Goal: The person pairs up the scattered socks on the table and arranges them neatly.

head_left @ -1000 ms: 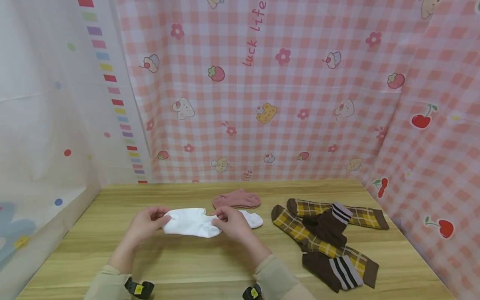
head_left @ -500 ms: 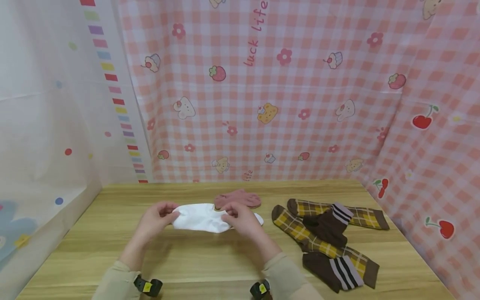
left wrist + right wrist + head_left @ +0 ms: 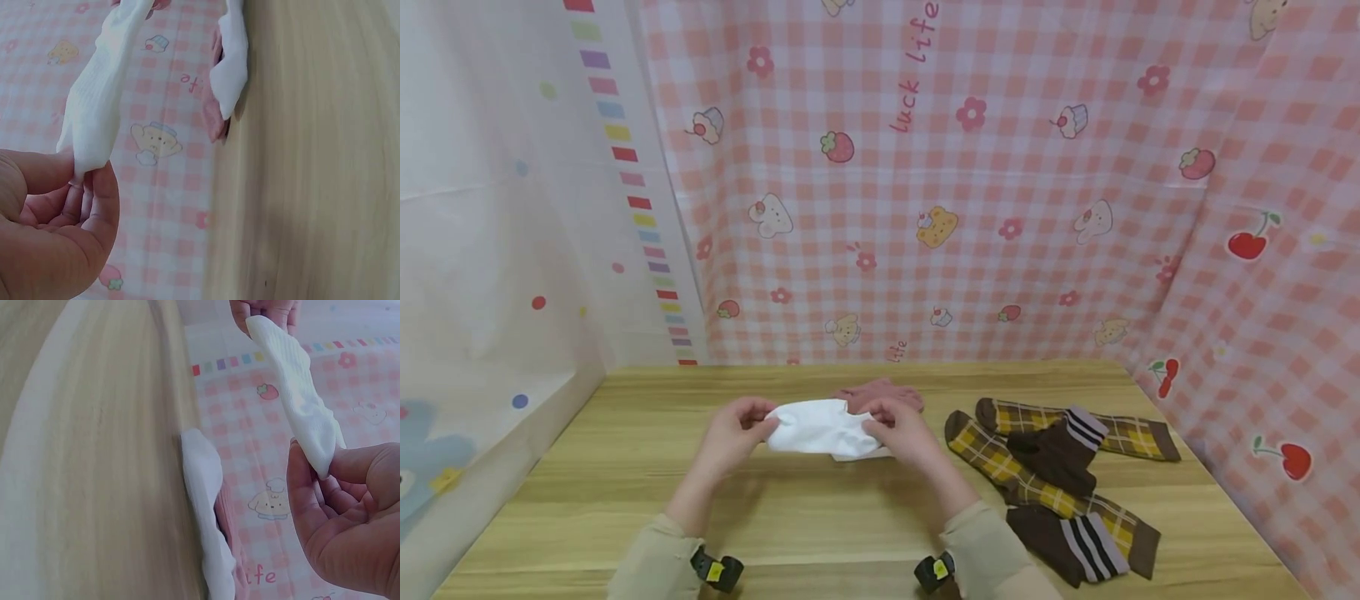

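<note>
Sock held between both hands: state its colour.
The sock is plain white, clearest in the head view.

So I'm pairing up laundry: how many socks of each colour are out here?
White socks: 2, one held up between the left hand and right hand, the other white sock flat on the table under it.
Pink: at least 1, partly hidden.
Yellow plaid: 2.
Brown striped: 2.
Total: 7.
</note>
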Demonstrator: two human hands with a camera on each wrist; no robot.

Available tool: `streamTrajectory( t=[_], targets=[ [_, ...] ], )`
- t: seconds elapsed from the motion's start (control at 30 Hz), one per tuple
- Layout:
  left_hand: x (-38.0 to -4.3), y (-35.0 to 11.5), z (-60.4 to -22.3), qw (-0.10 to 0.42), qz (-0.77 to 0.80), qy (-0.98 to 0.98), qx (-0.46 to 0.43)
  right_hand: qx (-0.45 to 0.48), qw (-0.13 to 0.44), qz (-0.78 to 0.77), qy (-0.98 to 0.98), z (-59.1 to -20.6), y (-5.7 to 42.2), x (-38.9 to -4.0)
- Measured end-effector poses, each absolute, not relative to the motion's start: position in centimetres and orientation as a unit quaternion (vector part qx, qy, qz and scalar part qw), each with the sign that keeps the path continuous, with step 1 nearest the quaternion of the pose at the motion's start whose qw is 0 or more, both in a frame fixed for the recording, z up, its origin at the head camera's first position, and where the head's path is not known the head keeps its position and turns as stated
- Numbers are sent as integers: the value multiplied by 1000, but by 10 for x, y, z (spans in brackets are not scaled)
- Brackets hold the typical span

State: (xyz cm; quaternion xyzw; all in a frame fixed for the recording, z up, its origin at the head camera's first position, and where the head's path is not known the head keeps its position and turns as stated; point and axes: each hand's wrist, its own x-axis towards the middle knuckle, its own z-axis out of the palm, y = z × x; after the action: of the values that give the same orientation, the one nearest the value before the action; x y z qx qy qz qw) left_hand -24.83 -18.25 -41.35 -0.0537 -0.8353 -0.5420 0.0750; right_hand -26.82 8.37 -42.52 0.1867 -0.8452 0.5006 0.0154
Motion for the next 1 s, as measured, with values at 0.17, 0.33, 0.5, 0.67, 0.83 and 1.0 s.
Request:
streamTrajectory(
  t=[0.17,0.33,0.5,0.67,0.83,1.0],
  targets=[
    [-250,-172,-414,87,-550,-829,-55,184,15,516,-836,-422,91,-270],
    [-251,-163,-416,101,-546,-828,-71,148,9,513,-846,-420,99,-270],
    [-251,-156,-416,102,-547,-828,-69,122,8,500,-857,-419,106,-269],
    [-254,-151,-418,103,-544,-830,-67,116,14,502,-857,-418,111,-269],
    [-257,-146,-420,102,-551,-826,-66,107,19,516,-850,-418,115,-270],
    [-259,-138,-421,103,-558,-821,-65,93,18,516,-851,-418,120,-272]
  ],
)
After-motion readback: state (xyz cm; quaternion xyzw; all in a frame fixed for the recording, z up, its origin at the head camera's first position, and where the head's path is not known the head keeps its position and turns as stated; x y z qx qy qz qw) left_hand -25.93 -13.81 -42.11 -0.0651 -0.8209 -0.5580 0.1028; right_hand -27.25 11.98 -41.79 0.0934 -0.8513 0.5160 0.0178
